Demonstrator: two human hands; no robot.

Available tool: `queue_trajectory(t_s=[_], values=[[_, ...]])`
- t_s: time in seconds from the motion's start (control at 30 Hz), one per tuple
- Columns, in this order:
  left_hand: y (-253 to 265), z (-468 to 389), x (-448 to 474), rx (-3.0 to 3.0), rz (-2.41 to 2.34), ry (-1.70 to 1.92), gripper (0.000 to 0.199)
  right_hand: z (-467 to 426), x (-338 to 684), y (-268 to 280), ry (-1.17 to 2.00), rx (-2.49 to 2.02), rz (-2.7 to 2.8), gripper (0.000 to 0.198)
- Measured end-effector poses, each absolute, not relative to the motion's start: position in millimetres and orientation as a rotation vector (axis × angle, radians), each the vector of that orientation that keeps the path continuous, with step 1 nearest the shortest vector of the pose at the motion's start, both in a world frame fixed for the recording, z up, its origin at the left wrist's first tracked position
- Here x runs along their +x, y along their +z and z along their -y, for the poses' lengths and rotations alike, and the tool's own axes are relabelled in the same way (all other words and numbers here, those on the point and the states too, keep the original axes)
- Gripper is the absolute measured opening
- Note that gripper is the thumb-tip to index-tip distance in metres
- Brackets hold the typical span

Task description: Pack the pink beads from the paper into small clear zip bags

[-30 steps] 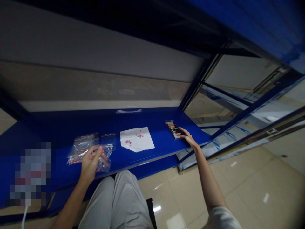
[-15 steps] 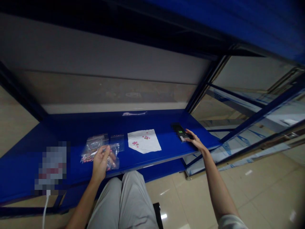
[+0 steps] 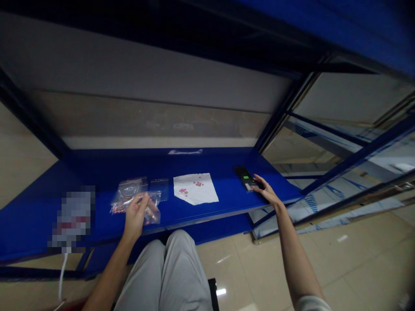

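My left hand (image 3: 136, 214) is closed, thumb against fingers, on the top of a clear zip bag (image 3: 153, 214) with pink beads inside. Just behind it lie another zip bag of pink beads (image 3: 125, 201) and a flat clear bag (image 3: 159, 189). A white sheet of paper (image 3: 207, 192) bears small pink pieces (image 3: 183, 191) in two loose clusters. At the right end of the shelf, my right hand (image 3: 266, 191) has its thumb and fingers around the edge of a black phone (image 3: 245, 179) with a green patch on its face.
The blue shelf (image 3: 136, 164) runs across in front of me, with another blue shelf overhead (image 3: 324, 26). A blurred-out device with a white cable (image 3: 63, 276) sits at the left. Blue posts (image 3: 275, 116) and film-covered panels (image 3: 324, 188) stand to the right.
The view has shifted slightly. My left hand still holds the bag near the front edge, and my right hand stays at the phone.
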State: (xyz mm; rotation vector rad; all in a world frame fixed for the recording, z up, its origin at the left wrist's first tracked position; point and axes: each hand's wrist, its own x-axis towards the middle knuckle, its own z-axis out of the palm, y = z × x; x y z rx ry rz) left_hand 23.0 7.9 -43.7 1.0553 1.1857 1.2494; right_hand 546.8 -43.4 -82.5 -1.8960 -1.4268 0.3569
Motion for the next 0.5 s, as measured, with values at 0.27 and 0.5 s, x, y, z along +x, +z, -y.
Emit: queue_trajectory(t_s=[0.27, 0.5], values=[[-39, -6, 24, 1.069, -1.098, 1.256, 0.034, 45, 541, -80, 0.412, -1.859, 1.356, 0.065], [-42, -8, 22, 1.092, -1.145, 1.246, 0.034, 48, 533, -76, 0.379, -1.837, 1.337, 0.061]])
